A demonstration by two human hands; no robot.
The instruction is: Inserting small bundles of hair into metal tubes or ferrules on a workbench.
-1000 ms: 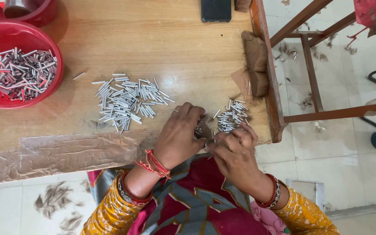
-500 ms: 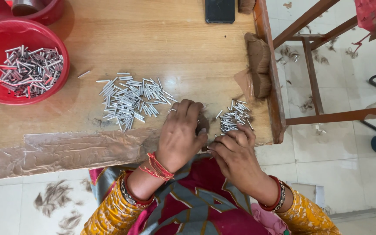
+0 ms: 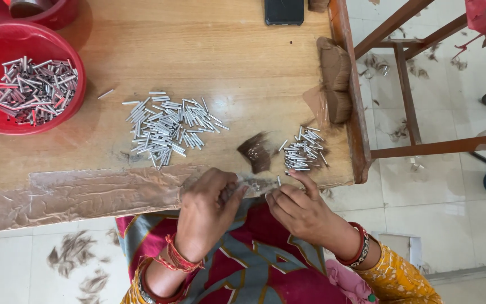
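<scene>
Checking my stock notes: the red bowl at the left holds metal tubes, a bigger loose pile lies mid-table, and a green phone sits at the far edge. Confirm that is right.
One detail is wrong: the phone at the far edge is black, not green, as the head view shows. The red bowl at the left does hold metal tubes, and the bigger loose pile lies mid-table.

one screen only: a dark phone (image 3: 284, 11) lies flat at the far edge of the wooden table (image 3: 209, 56), rectangular, black, display off, partly cut by the frame's top. no packages, labels or signs visible anywhere else.
</scene>
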